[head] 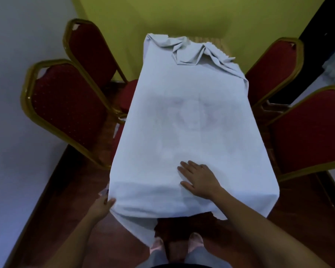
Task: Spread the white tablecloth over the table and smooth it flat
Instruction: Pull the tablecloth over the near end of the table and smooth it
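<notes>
Covering nearly the whole table, the white tablecloth lies mostly smooth, but its far end is bunched in sharp folds, and a strip of wooden top shows there. The near edge hangs down in front. The right hand rests flat on the cloth, fingers spread wide, holding nothing. The left hand pinches the near left corner of the cloth. Four chairs stand around, two on each side, with dark red padded backs and gold metal frames. The floor is brown wood.
</notes>
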A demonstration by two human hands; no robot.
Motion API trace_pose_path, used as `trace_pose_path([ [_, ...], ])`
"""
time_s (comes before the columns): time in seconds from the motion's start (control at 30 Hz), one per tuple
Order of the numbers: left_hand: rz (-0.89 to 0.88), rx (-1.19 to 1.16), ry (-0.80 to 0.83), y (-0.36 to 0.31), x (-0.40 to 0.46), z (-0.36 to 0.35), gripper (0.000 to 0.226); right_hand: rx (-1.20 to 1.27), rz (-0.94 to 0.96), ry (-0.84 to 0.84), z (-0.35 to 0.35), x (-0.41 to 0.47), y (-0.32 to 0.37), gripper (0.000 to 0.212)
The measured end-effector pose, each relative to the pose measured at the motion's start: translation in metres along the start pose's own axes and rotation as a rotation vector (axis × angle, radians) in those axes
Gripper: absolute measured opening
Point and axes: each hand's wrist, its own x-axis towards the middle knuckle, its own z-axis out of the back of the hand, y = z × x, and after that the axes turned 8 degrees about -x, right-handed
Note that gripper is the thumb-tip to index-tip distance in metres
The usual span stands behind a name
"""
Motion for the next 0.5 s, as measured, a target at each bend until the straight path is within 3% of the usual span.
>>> trace_pose_path([
  [0.1,0.105,-0.03,-0.358,-0.035,0.004,0.004,0.051,0.036,-0.244,-0.022,0.005,-0.007,-0.02,0.062],
  [0.17,-0.032,-0.001,-0.545,-0.073,0.004,0.0,0.052,0.088,-0.464,0.025,-0.002,-0.016,-0.031,0.07],
  [0.2,-0.15,0.094,-0.561,-0.09,0.006,-0.008,0.051,0.125,-0.525,0.113,-0.009,-0.021,-0.038,0.073],
  [0.27,-0.32,0.307,-0.408,-0.122,0.004,-0.036,0.055,0.182,-0.524,0.278,-0.014,-0.028,-0.047,0.077],
  [0.37,-0.403,0.583,-0.112,-0.145,-0.006,-0.103,0.067,0.221,-0.465,0.317,-0.008,-0.028,-0.054,0.078],
  [0.5,-0.428,0.631,-0.021,-0.151,-0.018,-0.156,0.092,0.236,-0.427,0.263,-0.004,-0.033,-0.061,0.071],
])
